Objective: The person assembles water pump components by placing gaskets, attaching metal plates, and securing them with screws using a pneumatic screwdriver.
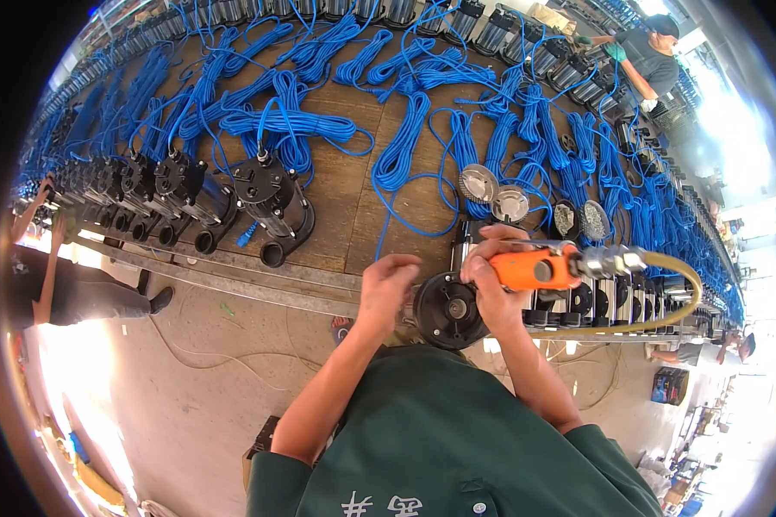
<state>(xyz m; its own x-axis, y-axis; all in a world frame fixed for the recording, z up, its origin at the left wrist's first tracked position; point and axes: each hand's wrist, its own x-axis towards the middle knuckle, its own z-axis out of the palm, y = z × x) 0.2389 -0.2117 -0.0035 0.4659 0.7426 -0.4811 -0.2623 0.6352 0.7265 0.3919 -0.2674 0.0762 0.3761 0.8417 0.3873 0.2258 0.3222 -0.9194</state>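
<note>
My right hand (498,289) is wrapped round an orange air tool (535,270), whose metal fitting joins a yellowish hose. Below that hand lies a black pump motor (450,310) at the bench edge, its round end with a central shaft facing me. My left hand (388,291) hovers just left of the motor with fingers curled and pinched, slightly blurred; whatever they may hold is too small to make out. The tool's working end is hidden by my right hand.
Assembled black pumps (272,207) line the bench's left edge. Bundles of blue cable (403,142) cover the wooden bench (332,194). Metal dishes of small parts (510,203) sit right of centre. The air hose (697,297) loops at right. Co-workers (651,65) stand around the bench.
</note>
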